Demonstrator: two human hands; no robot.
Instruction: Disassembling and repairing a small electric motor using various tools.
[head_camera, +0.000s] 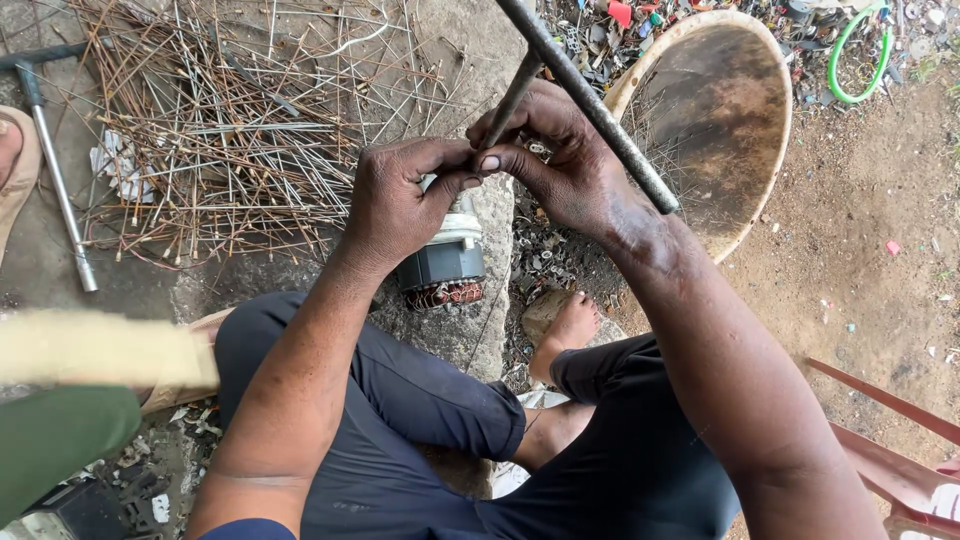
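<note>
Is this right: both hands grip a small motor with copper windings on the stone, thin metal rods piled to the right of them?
Not quite. The head view shows the pile of thin rods to the left of the hands, not the right. Left hand and right hand do hold the motor on the stone.

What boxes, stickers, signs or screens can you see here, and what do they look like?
No boxes, labels, signs or screens show.
Crumpled white paper scrap: left, under the heap of thin rusty metal rods.
Left hand and right hand: centre, over a small grey motor part with copper windings, which bears no sticker.
</note>
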